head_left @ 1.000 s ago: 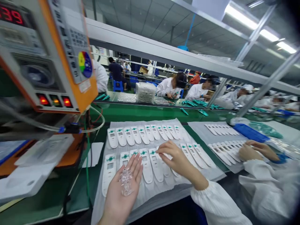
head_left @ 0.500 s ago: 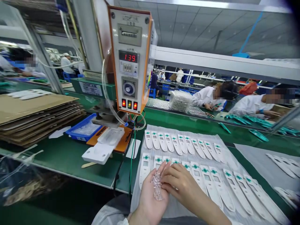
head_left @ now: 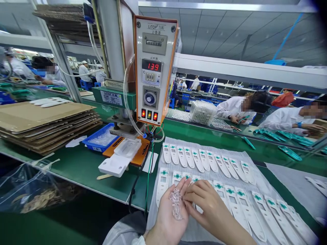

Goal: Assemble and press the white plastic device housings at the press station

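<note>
A heap of clear plastic parts (head_left: 176,201), too small to identify, is cradled in the flat-open left hand (head_left: 167,219), lower centre. It is touched by the narrowed fingers of the right hand (head_left: 211,206); any pinch is hidden.

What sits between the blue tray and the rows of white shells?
Head view: an orange base carrying a white fixture, then black and green cables hanging down and a white paper slip.
</note>
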Available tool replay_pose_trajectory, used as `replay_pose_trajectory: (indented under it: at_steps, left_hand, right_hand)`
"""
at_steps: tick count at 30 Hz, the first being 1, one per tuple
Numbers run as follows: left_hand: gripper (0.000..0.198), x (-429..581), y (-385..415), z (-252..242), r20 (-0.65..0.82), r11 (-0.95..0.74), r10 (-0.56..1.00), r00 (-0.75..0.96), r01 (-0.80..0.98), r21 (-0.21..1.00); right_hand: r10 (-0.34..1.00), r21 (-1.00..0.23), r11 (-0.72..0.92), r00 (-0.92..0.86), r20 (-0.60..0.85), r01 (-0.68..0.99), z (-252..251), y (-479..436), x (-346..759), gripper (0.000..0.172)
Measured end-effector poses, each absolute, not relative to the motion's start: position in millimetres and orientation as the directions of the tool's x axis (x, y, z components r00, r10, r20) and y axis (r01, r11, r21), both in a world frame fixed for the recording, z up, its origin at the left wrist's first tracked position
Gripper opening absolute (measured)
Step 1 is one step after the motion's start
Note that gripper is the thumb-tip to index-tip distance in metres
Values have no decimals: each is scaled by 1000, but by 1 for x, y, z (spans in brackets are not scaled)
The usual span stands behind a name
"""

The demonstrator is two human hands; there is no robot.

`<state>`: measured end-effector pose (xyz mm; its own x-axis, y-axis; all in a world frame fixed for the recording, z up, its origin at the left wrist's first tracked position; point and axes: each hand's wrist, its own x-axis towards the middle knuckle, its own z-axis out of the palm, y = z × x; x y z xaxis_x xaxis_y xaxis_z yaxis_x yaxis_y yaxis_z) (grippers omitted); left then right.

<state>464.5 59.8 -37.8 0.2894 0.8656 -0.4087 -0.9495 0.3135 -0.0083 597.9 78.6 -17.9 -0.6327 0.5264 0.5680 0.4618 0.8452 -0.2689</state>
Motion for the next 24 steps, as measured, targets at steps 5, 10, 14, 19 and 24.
replay_pose_trajectory:
  at_steps: [5, 10, 14, 19, 24]
  left_hand:
    - [48, 464, 60, -40, -408, 324, 866, 291, -946, 13]
    - [47, 462, 61, -31, -455, 336, 852, 260, -937, 93]
    - [44, 462, 63, -26, -491, 321, 848, 197, -930, 182]
    - [47, 462, 68, -31, -462, 323, 865, 196, -921, 215]
    - [47, 460, 71, -33, -467, 307, 865, 180, -928, 210]
  right_hand:
    - [597, -412, 801, -631, 495, 434, -26, 78, 600, 14]
    - [762, -643, 640, -455, 460, 421, -28, 84, 613, 15]
    - [866, -752, 497, -306, 396, 434, -21, 89, 627, 9]
    - [955, -873, 298, -119, 273, 387, -25, 100, 656, 17]
    - [987, -957, 102, 89, 130, 271, -37, 109, 704, 48]
